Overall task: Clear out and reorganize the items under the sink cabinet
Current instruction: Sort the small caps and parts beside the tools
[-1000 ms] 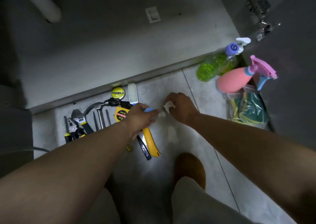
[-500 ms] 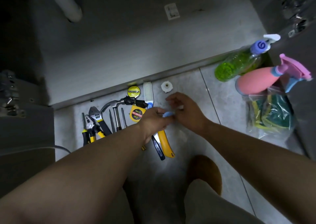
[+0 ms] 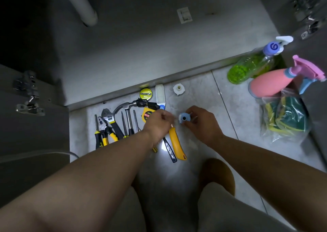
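The row of tools lies on the tile floor [image 3: 203, 83] under the left hand [image 3: 157, 123]: pliers [image 3: 100, 132], hammer [image 3: 126, 107] and yellow knife [image 3: 175, 145]. The forearm covers the tool handles. A green spray bottle [image 3: 247, 68], a pink spray bottle [image 3: 269, 83] and a bag of sponges [image 3: 286, 120] lie to the right.

Half a second earlier both hands met on the blue knob [image 3: 184, 118]. Now only the right hand [image 3: 201, 123] pinches it, just above the floor. The left hand is just beside it, fingers curled. Blur hides whether they hold anything. The white nut [image 3: 178, 89] has stayed by the cabinet edge.

The knob is round, lobed plastic with a dark centre hole. The nut is ribbed, and the tile is pale and glossy.
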`<action>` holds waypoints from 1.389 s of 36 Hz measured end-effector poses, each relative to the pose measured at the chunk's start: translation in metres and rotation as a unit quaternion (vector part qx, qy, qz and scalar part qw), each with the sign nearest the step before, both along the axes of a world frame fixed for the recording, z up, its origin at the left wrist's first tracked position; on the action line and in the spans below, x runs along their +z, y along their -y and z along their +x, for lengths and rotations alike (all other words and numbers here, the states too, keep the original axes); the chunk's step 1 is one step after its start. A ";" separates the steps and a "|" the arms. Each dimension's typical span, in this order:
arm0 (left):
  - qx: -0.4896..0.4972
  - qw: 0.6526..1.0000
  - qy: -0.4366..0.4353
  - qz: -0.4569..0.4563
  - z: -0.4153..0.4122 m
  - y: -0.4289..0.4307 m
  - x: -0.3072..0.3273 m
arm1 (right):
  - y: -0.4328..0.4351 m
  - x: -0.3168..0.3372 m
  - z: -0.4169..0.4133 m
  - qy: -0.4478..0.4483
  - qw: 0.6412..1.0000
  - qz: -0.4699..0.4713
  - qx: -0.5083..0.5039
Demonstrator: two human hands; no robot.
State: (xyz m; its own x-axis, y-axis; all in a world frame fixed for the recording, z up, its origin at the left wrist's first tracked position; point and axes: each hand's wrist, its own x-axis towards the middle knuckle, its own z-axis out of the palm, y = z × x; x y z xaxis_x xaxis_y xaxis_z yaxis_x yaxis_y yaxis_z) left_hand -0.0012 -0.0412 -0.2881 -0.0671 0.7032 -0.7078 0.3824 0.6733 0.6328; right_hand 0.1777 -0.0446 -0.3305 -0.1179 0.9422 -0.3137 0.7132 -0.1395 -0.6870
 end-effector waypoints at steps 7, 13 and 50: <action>-0.117 0.968 -0.208 0.076 -0.054 -0.023 -0.015 | -0.007 -0.016 0.003 0.075 0.997 -0.028 0.002; -0.201 0.937 -0.266 0.099 -0.090 -0.040 -0.027 | -0.013 -0.005 -0.015 0.143 0.987 0.038 0.067; -0.013 0.969 -0.247 0.009 -0.062 -0.083 -0.050 | -0.015 0.040 0.006 -0.083 0.978 -0.105 -0.158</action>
